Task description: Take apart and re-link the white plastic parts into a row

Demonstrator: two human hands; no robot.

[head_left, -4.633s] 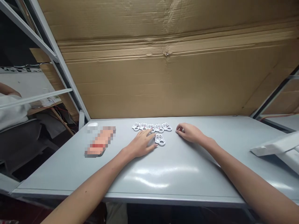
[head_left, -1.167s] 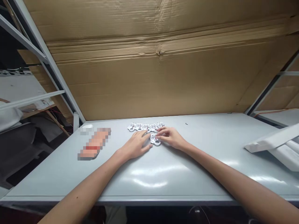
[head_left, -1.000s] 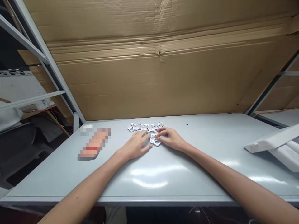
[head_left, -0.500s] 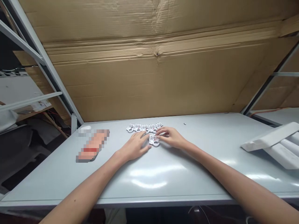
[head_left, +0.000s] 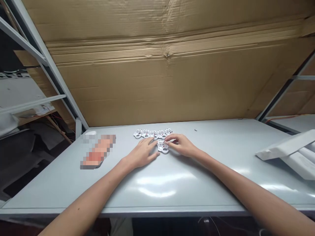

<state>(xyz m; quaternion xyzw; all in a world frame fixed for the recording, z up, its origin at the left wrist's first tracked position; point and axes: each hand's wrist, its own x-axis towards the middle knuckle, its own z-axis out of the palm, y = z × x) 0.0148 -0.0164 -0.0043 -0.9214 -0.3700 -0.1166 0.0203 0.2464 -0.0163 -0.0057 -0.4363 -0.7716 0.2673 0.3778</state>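
A white plastic part with a round ring hole (head_left: 162, 148) lies flat on the table between both hands. My left hand (head_left: 141, 153) rests at its left side with the fingers spread, the fingertips by its edge and the thumb near its lower left. At the part's upper right corner, my right hand (head_left: 180, 144) has thumb and index finger drawn together in a pinch. What sits between those fingertips is too small to make out. Behind the hands stands a row of several similar white parts (head_left: 146, 133), some showing small red spots.
On the left lies a blurred-out orange object (head_left: 99, 150) beside a white rounded thing (head_left: 91, 133). White foam-like pieces (head_left: 290, 147) lie at the right. A tiny black bit (head_left: 196, 130) is at the back. Cardboard (head_left: 157, 88) walls the rear of the table (head_left: 197, 193).
Both hands keep almost the same place at the white part. The view has shifted very slightly.
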